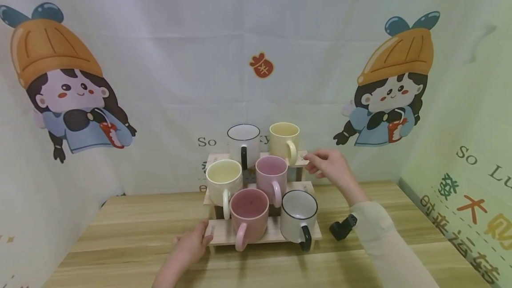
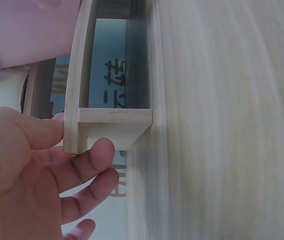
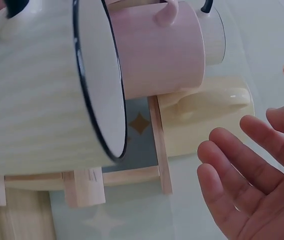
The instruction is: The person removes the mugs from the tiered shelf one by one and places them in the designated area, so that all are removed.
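A three-tier wooden rack (image 1: pixel 218 233) stands on the table with mugs on every step. My left hand (image 1: pixel 190 244) pinches the left end of its lowest plank (image 2: pixel 74 90), thumb on one face and fingers under the other. Beside the right end of the top step, my right hand (image 1: pixel 335 170) has its fingers loosely bent, and nothing is in them. Nearest to it is a yellow mug (image 1: pixel 282 139). A white mug with a black handle (image 1: pixel 244 146) shares that step. Cream (image 1: pixel 218 190) and pink (image 1: pixel 266 179) mugs occupy the middle; a darker pink mug (image 1: pixel 248 221) and a black-rimmed white mug (image 1: pixel 294 223) sit lowest.
A small black object (image 1: pixel 342 228) lies on the wooden table (image 1: pixel 132 234), right of the rack and close to my right sleeve (image 1: pixel 376 226). Behind the rack hangs a pale printed cloth (image 1: pixel 180 79), which also runs along both sides.
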`<state>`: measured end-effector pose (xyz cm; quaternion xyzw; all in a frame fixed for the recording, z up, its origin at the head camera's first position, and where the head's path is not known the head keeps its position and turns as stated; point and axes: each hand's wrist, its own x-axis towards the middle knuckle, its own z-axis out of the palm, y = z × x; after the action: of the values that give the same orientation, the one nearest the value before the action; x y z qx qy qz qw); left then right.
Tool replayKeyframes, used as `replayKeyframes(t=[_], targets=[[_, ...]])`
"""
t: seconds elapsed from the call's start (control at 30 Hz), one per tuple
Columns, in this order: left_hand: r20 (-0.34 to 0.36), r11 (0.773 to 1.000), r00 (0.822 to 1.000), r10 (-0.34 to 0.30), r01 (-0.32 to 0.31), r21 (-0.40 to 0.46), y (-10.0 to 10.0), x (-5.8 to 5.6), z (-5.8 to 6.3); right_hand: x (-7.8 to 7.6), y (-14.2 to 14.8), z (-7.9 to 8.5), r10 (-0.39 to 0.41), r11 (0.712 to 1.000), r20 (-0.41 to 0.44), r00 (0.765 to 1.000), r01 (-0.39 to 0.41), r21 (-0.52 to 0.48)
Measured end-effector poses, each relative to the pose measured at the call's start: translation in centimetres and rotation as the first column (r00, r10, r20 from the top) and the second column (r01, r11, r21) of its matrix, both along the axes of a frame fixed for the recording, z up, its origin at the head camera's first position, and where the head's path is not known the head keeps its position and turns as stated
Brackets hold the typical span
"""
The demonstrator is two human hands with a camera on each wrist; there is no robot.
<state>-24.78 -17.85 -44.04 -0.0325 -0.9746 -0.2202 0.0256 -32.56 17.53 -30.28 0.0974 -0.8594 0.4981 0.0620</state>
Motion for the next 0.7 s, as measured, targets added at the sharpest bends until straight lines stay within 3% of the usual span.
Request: replayKeyframes(t=[0.7], targets=[[0.009,0.998,1.000,-0.015,0.014,0.057,-0.5,-0.1,-0.8,-1.2,-2.0,0.2,-0.076,0.995,-0.044,0.996,0.072,-0.070]])
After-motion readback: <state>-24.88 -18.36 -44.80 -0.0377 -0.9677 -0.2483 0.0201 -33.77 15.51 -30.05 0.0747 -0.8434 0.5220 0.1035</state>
